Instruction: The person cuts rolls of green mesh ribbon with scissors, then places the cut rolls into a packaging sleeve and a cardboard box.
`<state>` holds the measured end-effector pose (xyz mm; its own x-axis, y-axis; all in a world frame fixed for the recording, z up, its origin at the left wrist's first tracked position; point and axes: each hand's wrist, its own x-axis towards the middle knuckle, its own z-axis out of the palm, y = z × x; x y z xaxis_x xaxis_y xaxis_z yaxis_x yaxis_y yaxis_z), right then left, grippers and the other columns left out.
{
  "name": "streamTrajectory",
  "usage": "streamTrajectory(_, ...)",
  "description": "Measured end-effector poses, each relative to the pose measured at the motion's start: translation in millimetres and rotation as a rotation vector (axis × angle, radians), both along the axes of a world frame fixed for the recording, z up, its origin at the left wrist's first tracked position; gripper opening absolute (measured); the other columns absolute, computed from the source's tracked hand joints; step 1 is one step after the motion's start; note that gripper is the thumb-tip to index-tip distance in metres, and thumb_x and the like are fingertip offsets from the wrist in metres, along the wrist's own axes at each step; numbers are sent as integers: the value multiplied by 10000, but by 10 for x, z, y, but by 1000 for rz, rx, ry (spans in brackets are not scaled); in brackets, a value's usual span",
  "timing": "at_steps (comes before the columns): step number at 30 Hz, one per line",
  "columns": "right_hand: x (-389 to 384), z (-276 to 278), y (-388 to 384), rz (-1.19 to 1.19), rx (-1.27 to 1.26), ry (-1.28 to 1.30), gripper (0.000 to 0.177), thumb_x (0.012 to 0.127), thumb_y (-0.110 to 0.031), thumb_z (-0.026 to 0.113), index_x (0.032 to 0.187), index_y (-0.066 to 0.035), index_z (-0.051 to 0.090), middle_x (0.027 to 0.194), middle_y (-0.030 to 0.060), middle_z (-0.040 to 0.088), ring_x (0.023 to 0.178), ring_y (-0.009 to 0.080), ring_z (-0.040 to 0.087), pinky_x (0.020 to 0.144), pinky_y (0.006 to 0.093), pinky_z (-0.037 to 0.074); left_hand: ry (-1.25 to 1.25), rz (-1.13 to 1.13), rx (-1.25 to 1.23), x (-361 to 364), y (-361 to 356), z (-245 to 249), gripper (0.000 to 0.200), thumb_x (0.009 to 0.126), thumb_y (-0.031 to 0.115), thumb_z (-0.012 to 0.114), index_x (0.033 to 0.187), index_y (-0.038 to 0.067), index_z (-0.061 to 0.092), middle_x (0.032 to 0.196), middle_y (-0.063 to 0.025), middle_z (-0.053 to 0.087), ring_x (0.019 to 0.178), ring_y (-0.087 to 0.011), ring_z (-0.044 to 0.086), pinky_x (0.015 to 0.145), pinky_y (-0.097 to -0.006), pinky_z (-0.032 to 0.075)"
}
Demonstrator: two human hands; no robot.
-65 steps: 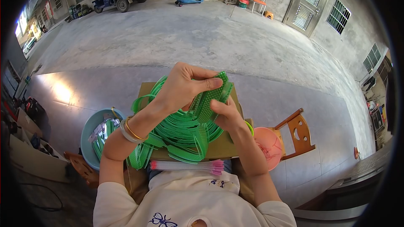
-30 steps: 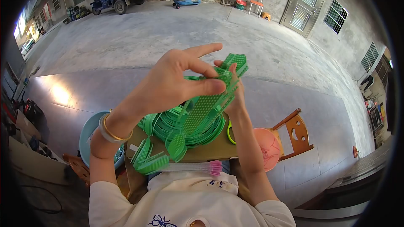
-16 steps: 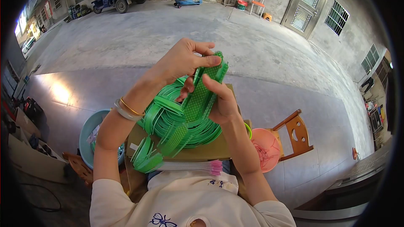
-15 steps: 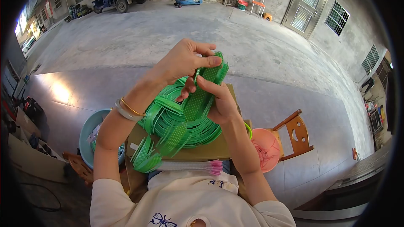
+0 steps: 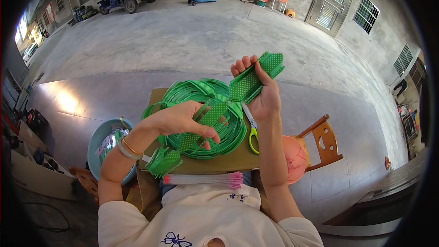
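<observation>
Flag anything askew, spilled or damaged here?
Nothing damaged or spilled. One loose end: a few green dotted strips hang off the near-left corner of the cardboard board, away from the coiled pile. The scissors lie against that pile's right edge.

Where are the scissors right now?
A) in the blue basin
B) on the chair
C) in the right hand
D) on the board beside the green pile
D: the scissors lie on the board just right of the green pile; the raised right hand holds only strips.
</observation>
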<state>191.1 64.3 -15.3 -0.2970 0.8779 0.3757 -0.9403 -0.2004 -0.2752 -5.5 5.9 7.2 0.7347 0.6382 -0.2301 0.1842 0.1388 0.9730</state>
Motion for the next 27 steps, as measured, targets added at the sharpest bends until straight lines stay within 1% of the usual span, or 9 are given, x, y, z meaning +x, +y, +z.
streamTrajectory(4, 68, -37, 30, 21, -17, 21, 166, 934, -116, 362, 1006, -9, 467, 1039, 169, 556, 984, 304, 553, 969, 442, 402, -36, 37, -76, -133, -57, -74, 387, 790, 93, 657, 1114, -62, 514, 890, -146, 648, 753, -201, 651, 679, -282, 525)
streamTrajectory(7, 129, -113, 84, 33, 0, 39, 188, 937, -126, 350, 1024, -9, 469, 1075, 175, 554, 1011, 306, 547, 984, 444, 388, -79, 42, -117, -222, -76, -120, 317, 808, 81, 642, 1080, -40, 532, 906, -131, 647, 769, -181, 647, 682, -248, 512)
streamTrajectory(8, 147, -131, 105, 36, 8, 46, 194, 939, -128, 347, 1031, -9, 469, 1086, 176, 552, 1020, 307, 545, 989, 446, 383, -64, 50, -132, -249, -80, -133, 329, 798, 75, 647, 1080, -49, 531, 896, -137, 649, 772, -190, 650, 690, -260, 515)
streamTrajectory(10, 193, -152, 136, 0, -15, 57, 205, 941, -125, 340, 1050, -7, 467, 1100, 175, 549, 1030, 308, 542, 999, 445, 377, -32, 68, -165, -307, -98, -180, 353, 779, 64, 656, 1081, -67, 529, 876, -148, 653, 778, -210, 655, 708, -283, 522)
streamTrajectory(16, 378, -211, 219, -109, -63, 82, 233, 955, -118, 299, 1077, 8, 454, 1152, 184, 524, 1090, 313, 509, 1018, 448, 369, -20, -5, -116, -491, -152, -376, 234, 799, 66, 631, 985, -63, 572, 839, -153, 655, 771, -221, 658, 738, -273, 505)
streamTrajectory(19, 452, -246, 257, -189, -99, 54, 239, 958, -120, 292, 1083, 13, 447, 1169, 187, 514, 1108, 312, 498, 1022, 450, 366, -27, 43, -175, -525, -226, -234, 209, 830, 78, 605, 985, -60, 583, 855, -131, 649, 778, -200, 652, 711, -266, 515)
streamTrajectory(22, 503, -276, 293, -217, -111, 43, 241, 959, -121, 293, 1091, 13, 443, 1177, 189, 509, 1113, 311, 495, 1023, 450, 366, -43, 132, -141, -556, -318, -80, 184, 829, 77, 601, 921, -81, 588, 804, -154, 651, 746, -229, 655, 661, -307, 524)
streamTrajectory(25, 520, -313, 295, -192, -98, 50, 241, 958, -122, 298, 1095, 11, 445, 1175, 188, 510, 1105, 309, 501, 1018, 449, 371, -93, 207, 72, -583, -325, -61, 181, 820, 87, 615, 877, -85, 612, 775, -141, 645, 698, -231, 652, 612, -319, 530)
streamTrajectory(27, 520, -353, 284, -126, -47, 69, 242, 957, -121, 302, 1098, 11, 447, 1172, 187, 511, 1095, 306, 507, 1013, 447, 377, -80, 217, 121, -606, -325, -31, 169, 807, 91, 628, 852, -72, 633, 858, -152, 640, 775, -234, 644, 671, -322, 522)
